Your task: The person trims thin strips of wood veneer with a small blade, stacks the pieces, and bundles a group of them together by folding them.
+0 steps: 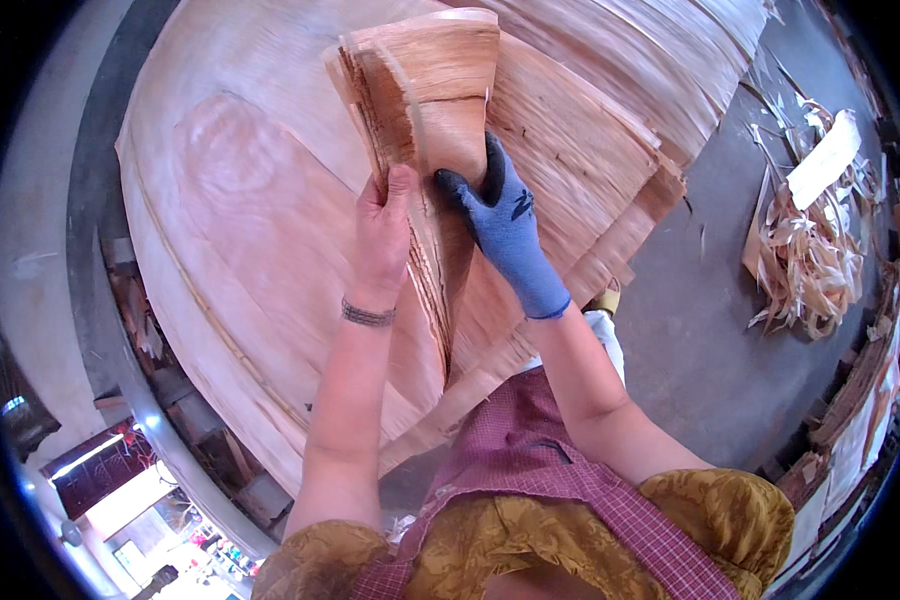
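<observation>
A curled stack of thin wood veneer sheets [457,115] rises between my hands, its layered edge running down toward me. My bare left hand [383,240], with a band around the wrist, grips the stack's left edge, thumb on top. On the right side, my right hand [505,225] wears a blue work glove with dark fingertips. Its thumb and fingers are closed around the folded sheets. Where the fingers go behind the veneer, they are hidden. Beneath both hands lies a broad pile of pale veneer [240,230].
More veneer sheets [590,140] fan out to the right, with another layer at the far side. A heap of torn veneer strips [815,240] lies on the grey floor [690,310] at the right. Stacked wood edges [840,420] line the right rim.
</observation>
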{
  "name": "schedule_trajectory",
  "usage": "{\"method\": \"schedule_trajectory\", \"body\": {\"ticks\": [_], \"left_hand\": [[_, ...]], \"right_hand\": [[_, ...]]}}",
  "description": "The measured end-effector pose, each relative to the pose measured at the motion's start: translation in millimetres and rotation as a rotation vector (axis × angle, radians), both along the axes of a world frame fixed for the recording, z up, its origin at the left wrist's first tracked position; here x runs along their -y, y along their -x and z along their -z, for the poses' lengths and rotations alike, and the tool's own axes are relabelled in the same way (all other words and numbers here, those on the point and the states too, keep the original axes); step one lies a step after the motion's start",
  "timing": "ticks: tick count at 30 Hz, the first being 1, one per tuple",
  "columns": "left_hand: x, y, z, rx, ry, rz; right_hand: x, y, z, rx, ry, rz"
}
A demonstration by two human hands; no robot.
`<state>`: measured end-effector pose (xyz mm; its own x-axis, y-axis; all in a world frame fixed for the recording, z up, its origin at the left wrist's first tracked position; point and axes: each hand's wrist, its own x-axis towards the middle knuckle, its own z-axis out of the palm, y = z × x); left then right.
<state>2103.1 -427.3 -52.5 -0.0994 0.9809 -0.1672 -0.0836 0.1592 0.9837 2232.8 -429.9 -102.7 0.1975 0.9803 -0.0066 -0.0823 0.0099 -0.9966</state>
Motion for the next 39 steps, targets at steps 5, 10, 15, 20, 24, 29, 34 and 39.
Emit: {"method": "schedule_trajectory", "body": {"ticks": [5, 10, 15, 20, 24, 29, 34, 39], "left_hand": [[1.4, -5.0, 0.3, 0.031, -0.033, 0.024], [2.7, -5.3, -1.1, -0.040, -0.086, 0.014], [4.2, -7.3, 0.9, -0.037, 0.061, -0.003], [-0.1, 3.8, 13.0, 0.012, 0.011, 0.054], [-0.5, 3.5, 10.3, -0.015, 0.004, 0.012], [-1.8, -9.6, 6.1, 0.028, -0.054, 0.058], [-3.2, -3.2, 15.4, -0.027, -0.073, 0.051], [-0.1, -4.1, 12.0, 0.018, 0.015, 0.028]], "right_hand": [[9.4, -18.1, 3.8, -0.154, -0.054, -0.058], [49.5, -32.3, -24.0, 0.554, -0.216, 0.385], [54.6, -18.7, -46.9, 0.608, -0.483, 0.233], [10.3, -4.4, -31.5, 0.483, -0.057, 0.127], [5.4, -8.6, -29.2, 0.201, 0.099, -0.056], [9.4, -17.9, -11.9, 0.123, 0.019, -0.052], [35.2, -21.4, -18.4, 0.616, -0.130, 0.289], [60.8, -17.3, -51.6, 0.555, -0.676, 0.241]]}}
